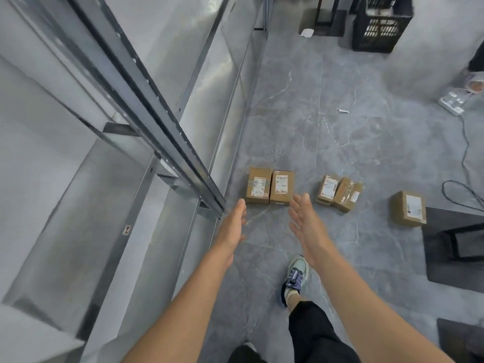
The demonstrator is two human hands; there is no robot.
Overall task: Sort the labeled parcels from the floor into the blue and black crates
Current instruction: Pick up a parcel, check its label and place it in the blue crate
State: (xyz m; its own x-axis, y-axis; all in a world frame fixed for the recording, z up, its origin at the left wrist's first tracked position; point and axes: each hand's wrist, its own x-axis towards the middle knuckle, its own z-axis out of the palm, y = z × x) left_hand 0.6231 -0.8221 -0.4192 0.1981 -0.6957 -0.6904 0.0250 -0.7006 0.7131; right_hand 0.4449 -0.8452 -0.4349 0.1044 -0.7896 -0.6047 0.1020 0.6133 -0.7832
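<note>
Floor (pixel 327 113): grey veined tile. A steel rack (pixel 146 106) runs along the left side.

Five brown labelled parcels lie in a loose row on the floor.
- Parcel 1 (pixel 258 186) and parcel 2 (pixel 282 187) sit side by side, touching, near the rack's foot, labels up.
- Parcel 3 (pixel 326 189) and parcel 4 (pixel 347 195) sit to their right, touching each other, both skewed.
- Parcel 5 (pixel 408 208) sits alone further right, at the corner of a dark mat (pixel 450 265).

The black crate (pixel 381 24) stands at the far end of the floor, upper right, well apart from the parcels. Its contents cannot be made out.

Both arms reach forward.
- Left hand (pixel 233 226): fingers straight, seen edge-on, grasping nothing.
- Right hand (pixel 305 218): fingers spread and relaxed, palm turned inward, grasping nothing.

The hands are apart, palms facing each other, just short of parcels 1 and 2. The right fingertips overlap parcel 2's lower corner in view; contact cannot be told.

One shoe (pixel 296 276) is on the floor below the right hand. A white power strip (pixel 451 102) lies at the right edge.
</note>
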